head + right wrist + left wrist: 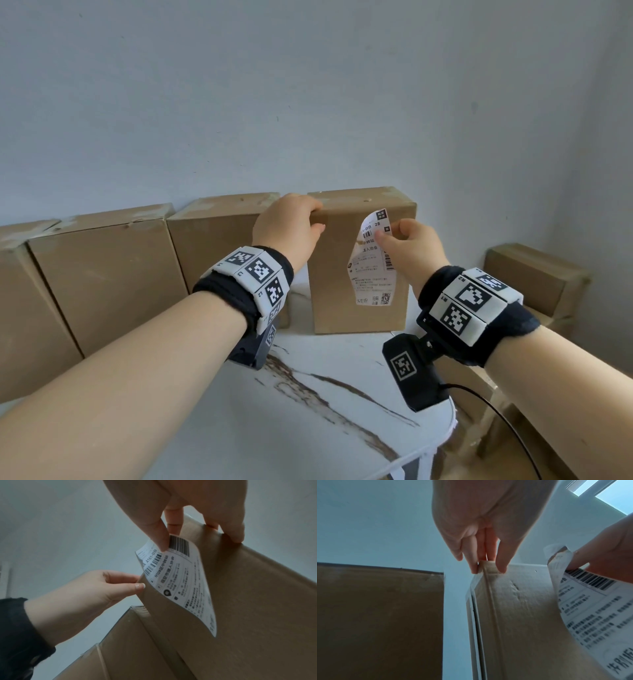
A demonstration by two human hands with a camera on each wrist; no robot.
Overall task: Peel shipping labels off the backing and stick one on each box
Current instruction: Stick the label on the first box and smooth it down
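Cardboard, plain and brown, makes up every box in view, and only one of them carries anything white: the upright box (359, 260) standing near the far edge of the table (308, 411), against whose front face a shipping label (371, 260) is being laid. The lower part of the label appears to be stuck down already, while its upper part is curled away from the cardboard and is pinched between thumb and fingers of the right hand (407, 246). The box is steadied by the left hand (291, 226), whose fingers are hooked over its top left corner with the thumb on the front face. The pressing down of this label is judged to be the step in hand. No label can be seen on the row of boxes (113, 270) lined along the wall to the left, nor on the low box (534, 274) beyond the table's right edge, so most of the task is judged to be left; their hidden faces cannot be checked. No backing sheet is in view. The table top is white with brown marble-like veining and a rounded right corner. A pale grey-blue wall (308, 85) closes the scene, and a window (607, 492) is seen high in the left wrist view.
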